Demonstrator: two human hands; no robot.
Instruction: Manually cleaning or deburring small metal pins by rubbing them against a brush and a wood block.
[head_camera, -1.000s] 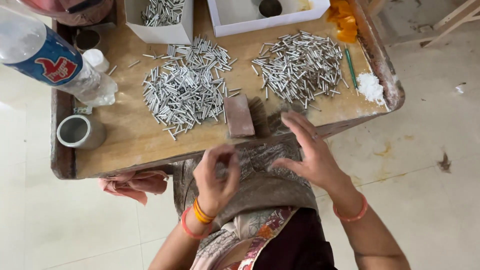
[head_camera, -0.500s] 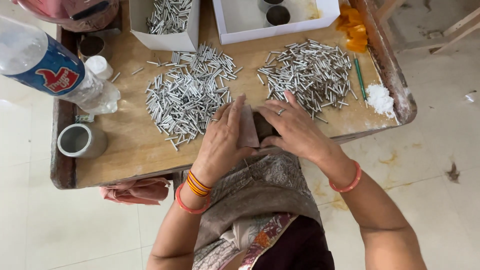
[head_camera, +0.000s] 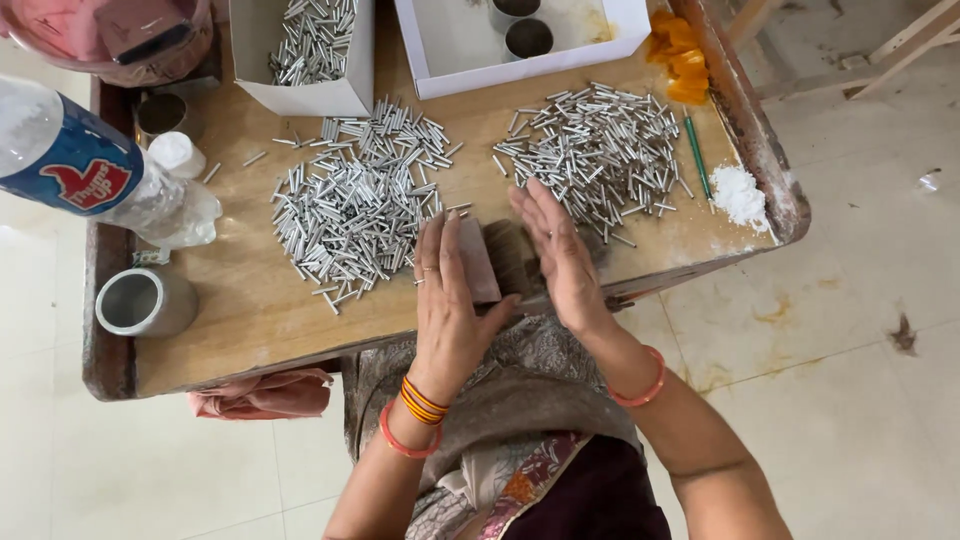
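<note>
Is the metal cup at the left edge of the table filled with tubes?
No, the metal cup looks empty, and the silver tubes lie heaped on the table.

Two loose heaps of silver tubes (head_camera: 355, 215) (head_camera: 600, 155), two white boxes (head_camera: 300, 95) (head_camera: 520, 65), one plastic bottle (head_camera: 95, 175), one metal cup (head_camera: 145, 303), one green pencil (head_camera: 697, 155), two hands (head_camera: 450, 300) (head_camera: 560, 255).

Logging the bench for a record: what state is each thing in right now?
Left hand: flat against the small block.
Right hand: open, fingers straight.
Left tube pile: loose, spread.
Right tube pile: loose, spread.
Plastic bottle: lying down.
Metal cup: on its side.
</note>
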